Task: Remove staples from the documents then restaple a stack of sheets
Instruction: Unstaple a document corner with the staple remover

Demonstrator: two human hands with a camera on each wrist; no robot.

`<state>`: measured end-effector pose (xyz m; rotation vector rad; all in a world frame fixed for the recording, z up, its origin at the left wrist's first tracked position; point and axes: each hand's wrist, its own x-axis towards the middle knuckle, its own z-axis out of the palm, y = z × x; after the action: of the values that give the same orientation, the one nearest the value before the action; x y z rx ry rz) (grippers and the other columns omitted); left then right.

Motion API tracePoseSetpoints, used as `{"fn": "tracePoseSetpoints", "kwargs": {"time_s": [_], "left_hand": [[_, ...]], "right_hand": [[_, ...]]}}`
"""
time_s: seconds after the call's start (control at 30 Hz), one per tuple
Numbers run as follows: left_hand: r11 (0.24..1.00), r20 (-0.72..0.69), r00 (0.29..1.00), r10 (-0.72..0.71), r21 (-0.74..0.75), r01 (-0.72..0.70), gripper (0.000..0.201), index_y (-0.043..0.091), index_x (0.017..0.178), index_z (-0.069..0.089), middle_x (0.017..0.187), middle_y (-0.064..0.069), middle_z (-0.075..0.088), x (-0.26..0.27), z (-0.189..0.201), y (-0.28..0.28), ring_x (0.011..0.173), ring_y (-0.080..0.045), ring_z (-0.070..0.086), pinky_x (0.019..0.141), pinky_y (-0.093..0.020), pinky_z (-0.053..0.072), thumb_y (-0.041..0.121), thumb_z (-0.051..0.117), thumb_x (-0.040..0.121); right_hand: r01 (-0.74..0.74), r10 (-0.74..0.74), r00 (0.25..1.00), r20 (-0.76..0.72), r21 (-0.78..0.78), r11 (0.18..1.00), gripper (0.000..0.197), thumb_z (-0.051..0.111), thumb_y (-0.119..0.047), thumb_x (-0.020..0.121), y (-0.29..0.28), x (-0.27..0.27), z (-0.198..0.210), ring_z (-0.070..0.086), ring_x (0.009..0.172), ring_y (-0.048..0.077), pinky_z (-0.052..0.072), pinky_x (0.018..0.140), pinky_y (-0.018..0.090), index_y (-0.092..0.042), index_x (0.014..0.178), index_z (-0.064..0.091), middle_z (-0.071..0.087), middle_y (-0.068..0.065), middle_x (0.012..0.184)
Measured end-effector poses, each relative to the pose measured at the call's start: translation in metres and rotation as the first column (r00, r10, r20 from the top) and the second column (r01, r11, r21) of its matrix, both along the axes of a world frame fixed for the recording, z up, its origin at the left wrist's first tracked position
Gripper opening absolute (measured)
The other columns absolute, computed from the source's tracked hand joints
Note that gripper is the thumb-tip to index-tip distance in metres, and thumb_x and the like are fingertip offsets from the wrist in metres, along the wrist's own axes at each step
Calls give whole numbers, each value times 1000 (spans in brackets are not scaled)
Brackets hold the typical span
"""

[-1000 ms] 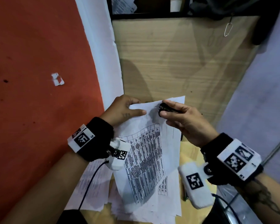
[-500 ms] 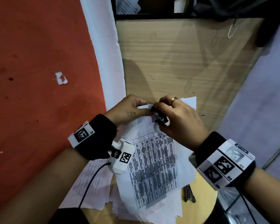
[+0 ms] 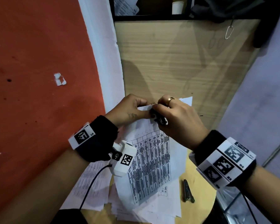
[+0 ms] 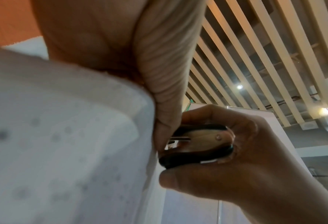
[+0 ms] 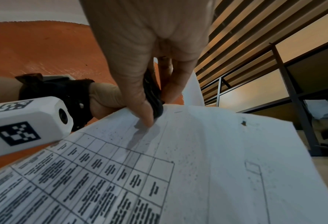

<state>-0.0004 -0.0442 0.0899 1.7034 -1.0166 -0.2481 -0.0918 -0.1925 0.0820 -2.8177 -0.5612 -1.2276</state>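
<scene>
A printed document point(image 3: 152, 160) with a table on it is lifted off the desk by its top edge. My left hand point(image 3: 129, 110) pinches that edge at the upper left corner. My right hand point(image 3: 176, 117) grips a small black staple remover point(image 3: 159, 118) and holds it against the same corner, right beside my left thumb. In the left wrist view the staple remover point(image 4: 197, 148) sits between my right thumb and fingers, its claws touching the paper point(image 4: 63, 136) edge. In the right wrist view the staple remover point(image 5: 153, 98) rests on the document point(image 5: 197, 166). The staple itself is hidden.
More loose printed sheets point(image 3: 94, 188) lie under the document on the yellow desk point(image 3: 199, 199). A dark metal stapler point(image 3: 187, 193) lies on the desk to the right of the papers. A wooden partition point(image 3: 184, 62) stands ahead and an orange wall point(image 3: 39, 78) at left.
My right hand has brought the staple remover leftward to the paper corner held by my left hand, turning palm down. The left hand keeps its pinch on the sheet.
</scene>
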Motion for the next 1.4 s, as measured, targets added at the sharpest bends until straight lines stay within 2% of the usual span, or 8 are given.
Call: {"fn": "tracePoseSetpoints", "kwargs": {"time_s": [0.27,0.43,0.7,0.87,1.03,1.13,1.33,1.4], "left_hand": [[998,-10,1000,21,62,-20,6,4,81,71,79,-10,67,2,3,2,75,-15,59,74,-31,46,4,75,76],[998,-50,999,-9,63,12,15,14,82,72,79,0,70,5,2,1,77,-11,61,75,-25,49,0,72,76],[996,-96,995,31,84,-23,14,2,89,71,85,-11,70,6,1,2,79,-19,62,78,-31,49,-4,70,77],[997,-78,997,28,75,-22,20,-1,93,71,99,-24,70,10,-2,3,89,-27,63,92,-48,48,0,75,73],[998,-131,991,-14,61,22,23,16,88,71,75,9,73,10,-6,1,71,-2,65,73,-20,51,-5,65,80],[998,-148,989,-22,48,29,22,14,91,68,70,15,71,8,-8,2,68,5,65,66,-9,48,-5,62,82],[994,-73,994,85,73,-79,12,17,72,69,64,13,68,17,-14,9,63,4,61,65,-14,46,7,72,79],[981,52,989,139,131,-145,13,19,73,70,74,9,69,28,-20,12,73,-3,63,73,-25,47,30,76,75]], "right_hand": [[27,-24,996,84,-41,999,24,77,-6,57,-1,3,-2,42,77,18,38,38,26,-9,78,66,59,5,77],[27,-22,997,75,-73,997,24,79,-8,55,-2,5,0,57,64,27,39,37,26,-11,76,67,60,5,72],[-54,53,998,-18,-68,996,20,63,-21,54,-3,10,9,59,48,30,36,38,23,-10,70,67,63,4,70],[-110,110,991,-75,2,994,18,66,-22,55,-6,13,14,57,50,31,36,42,23,-10,68,62,60,3,68],[-104,111,992,-65,103,989,21,62,-30,64,-12,12,10,59,56,30,41,45,29,-13,77,66,60,-1,71],[-87,100,993,-55,212,973,21,62,-31,67,-15,13,4,62,65,29,47,51,32,-17,81,69,62,-3,74],[-63,95,995,-42,483,874,24,74,-34,65,-28,24,-15,63,73,20,49,61,40,-18,83,70,66,-2,77],[-43,71,997,-39,486,873,24,73,-33,66,-31,26,-24,63,73,22,49,59,40,-16,82,69,65,-1,77]]}}
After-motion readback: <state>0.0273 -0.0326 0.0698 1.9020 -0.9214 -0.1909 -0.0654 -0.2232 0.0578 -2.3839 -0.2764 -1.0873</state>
